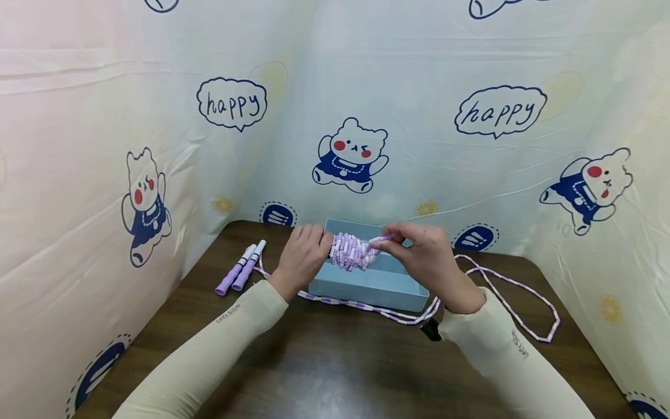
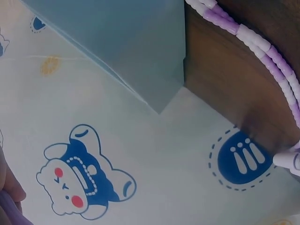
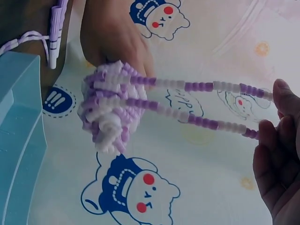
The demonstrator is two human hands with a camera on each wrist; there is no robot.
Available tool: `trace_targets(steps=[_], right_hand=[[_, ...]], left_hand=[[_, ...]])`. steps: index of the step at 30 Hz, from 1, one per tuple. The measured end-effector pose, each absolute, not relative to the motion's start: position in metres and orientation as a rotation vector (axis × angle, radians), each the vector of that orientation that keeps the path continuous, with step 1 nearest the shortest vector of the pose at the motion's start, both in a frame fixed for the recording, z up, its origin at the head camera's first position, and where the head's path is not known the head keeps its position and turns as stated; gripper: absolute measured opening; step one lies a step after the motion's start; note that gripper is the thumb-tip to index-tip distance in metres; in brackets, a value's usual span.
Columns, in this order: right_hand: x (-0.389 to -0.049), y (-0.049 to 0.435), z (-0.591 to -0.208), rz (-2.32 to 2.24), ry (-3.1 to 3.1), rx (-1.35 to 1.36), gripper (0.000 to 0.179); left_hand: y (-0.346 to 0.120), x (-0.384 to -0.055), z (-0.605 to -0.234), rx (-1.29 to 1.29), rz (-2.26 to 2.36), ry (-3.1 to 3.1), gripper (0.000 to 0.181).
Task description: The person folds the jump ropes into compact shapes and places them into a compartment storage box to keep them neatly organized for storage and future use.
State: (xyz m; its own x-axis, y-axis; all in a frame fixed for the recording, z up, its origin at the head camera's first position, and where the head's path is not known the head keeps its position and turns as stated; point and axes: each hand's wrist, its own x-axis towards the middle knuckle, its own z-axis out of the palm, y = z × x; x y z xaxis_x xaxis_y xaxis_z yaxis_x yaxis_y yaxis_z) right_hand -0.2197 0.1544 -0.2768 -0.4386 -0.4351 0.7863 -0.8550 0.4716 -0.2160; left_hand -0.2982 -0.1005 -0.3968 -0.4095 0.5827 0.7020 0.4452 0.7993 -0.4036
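Observation:
My left hand (image 1: pixel 303 257) grips one end of a thick wound bundle of purple-and-white beaded jump rope (image 1: pixel 348 251), held over a light blue box (image 1: pixel 371 285). A bit of purple (image 2: pixel 13 212) shows by the left fingers in the left wrist view; most of what that hand grips is hidden. With thumb and fingers, my right hand (image 1: pixel 426 253) pinches the rope to the right of the bundle. In the right wrist view two taut beaded strands (image 3: pixel 199 86) run side by side from the bundle (image 3: pixel 112 108) to the right hand (image 3: pixel 283 140).
Two purple jump rope handles (image 1: pixel 241 267) with white tips lie on the brown table (image 1: pixel 314 361) at the left. More beaded rope (image 1: pixel 523 285) passes in front of the box and loops out to the right. A printed cloth (image 1: pixel 419 157) hangs around the table.

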Motion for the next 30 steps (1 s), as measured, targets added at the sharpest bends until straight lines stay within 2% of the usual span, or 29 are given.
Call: trace_targets(steps=[12,19,30], right_hand=[[-0.242,0.156,-0.270,0.790,-2.155,0.911,0.015],[-0.258,0.155,-0.277,0.889,-2.294,0.791,0.015],[-0.288,0.156,-0.297,1.044,-2.486,0.639,0.020]], left_hand=[[-0.098,-0.288,-0.395,-0.852,0.189,-2.053,0.012],[-0.097,-0.284,-0.397,-0.908,0.182,-2.021,0.021],[-0.089,-0.278,-0.393,-0.940,0.161,-1.964,0.021]])
